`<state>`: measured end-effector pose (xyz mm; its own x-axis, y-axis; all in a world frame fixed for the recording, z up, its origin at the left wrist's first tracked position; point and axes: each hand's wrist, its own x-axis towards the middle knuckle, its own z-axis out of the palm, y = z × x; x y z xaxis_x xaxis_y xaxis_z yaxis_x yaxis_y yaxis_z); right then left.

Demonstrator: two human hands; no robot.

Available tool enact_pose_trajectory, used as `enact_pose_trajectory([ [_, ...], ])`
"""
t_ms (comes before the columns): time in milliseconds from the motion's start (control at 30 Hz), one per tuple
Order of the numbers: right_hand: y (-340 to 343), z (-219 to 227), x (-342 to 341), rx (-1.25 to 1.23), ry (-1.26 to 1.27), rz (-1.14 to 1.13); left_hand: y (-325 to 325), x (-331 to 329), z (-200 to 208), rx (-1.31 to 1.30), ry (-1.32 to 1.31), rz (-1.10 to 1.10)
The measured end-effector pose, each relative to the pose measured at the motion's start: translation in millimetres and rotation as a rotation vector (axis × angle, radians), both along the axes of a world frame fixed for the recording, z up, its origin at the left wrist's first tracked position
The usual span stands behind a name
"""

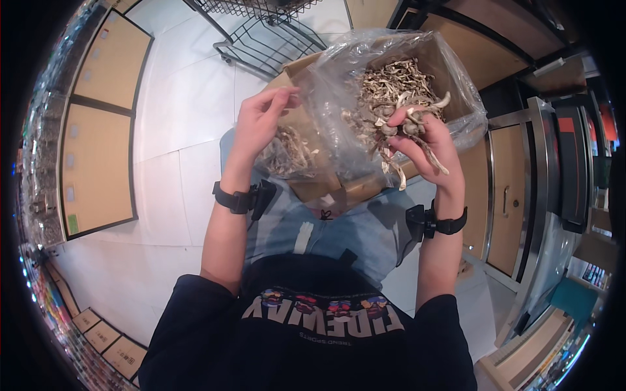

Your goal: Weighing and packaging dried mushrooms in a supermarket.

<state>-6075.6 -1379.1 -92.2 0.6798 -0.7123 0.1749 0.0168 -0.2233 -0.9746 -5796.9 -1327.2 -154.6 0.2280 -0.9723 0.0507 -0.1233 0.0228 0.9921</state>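
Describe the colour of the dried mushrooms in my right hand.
The dried mushrooms are greyish brown with cream parts, as the head view shows.

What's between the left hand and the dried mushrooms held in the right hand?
In the head view, mostly clear plastic lies between the left hand and those dried mushrooms.

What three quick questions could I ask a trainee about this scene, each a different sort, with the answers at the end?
1. Multiple choice: which hand holds the clump of dried stalks? a) The left one; b) the right one; c) neither.
2. True or false: clear plastic lines the open cardboard box.
3. Fill the gap: the strap on each wrist is ____ in colour.

Key:
1. b: the clump is in the fingers of the right hand.
2. True.
3. Black.
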Motion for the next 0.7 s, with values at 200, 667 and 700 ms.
enact_pose_trajectory([
  [200, -14.0, 15.0, 9.5, -0.067, 0.201, 0.152, -1.1, 0.1, 0.7, -0.043, -0.036, -0.085],
  [667, -15.3, -19.4, 33.6, -0.561, 0.478, 0.221, 9.0, -10.5, -2.4, -0.084, -0.059, -0.098],
  [700, -17.7, -14.2, 38.8, -0.487, 0.483, 0.219, 7.6, -7.4, -4.8, -0.091, -0.07, -0.095],
])
